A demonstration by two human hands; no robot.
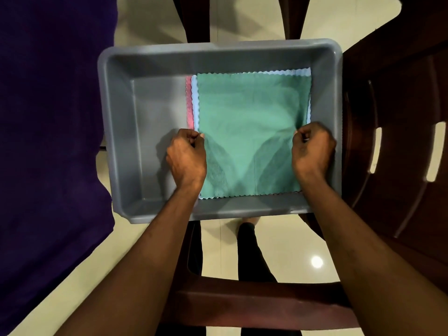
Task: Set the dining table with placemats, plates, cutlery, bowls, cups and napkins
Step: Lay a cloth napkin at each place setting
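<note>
To the outside of the left hand hangs a purple tablecloth [48, 141], draped over the table edge, and next to it sits a grey plastic tub [116, 132] resting on a dark wooden chair [254, 304]. The left hand [186, 156] is curled tight, pinching the left edge of a green napkin [252, 122] that lies on top of the stack inside the tub; just beyond its knuckles a pink napkin [189, 103] and a light blue napkin [194, 103] peek out from beneath. Between the two hands the green cloth is pulled into soft folds. The right hand [312, 149] is likewise closed, gripping the opposite edge, close against the tub's right wall, with another dark wooden chair [397, 141] beyond it. My worry is that the thin cloths cling, so the blue one may come up with the green and drop to the floor. A sharp tug might also shift the tub, which seems to overhang its seat.
</note>
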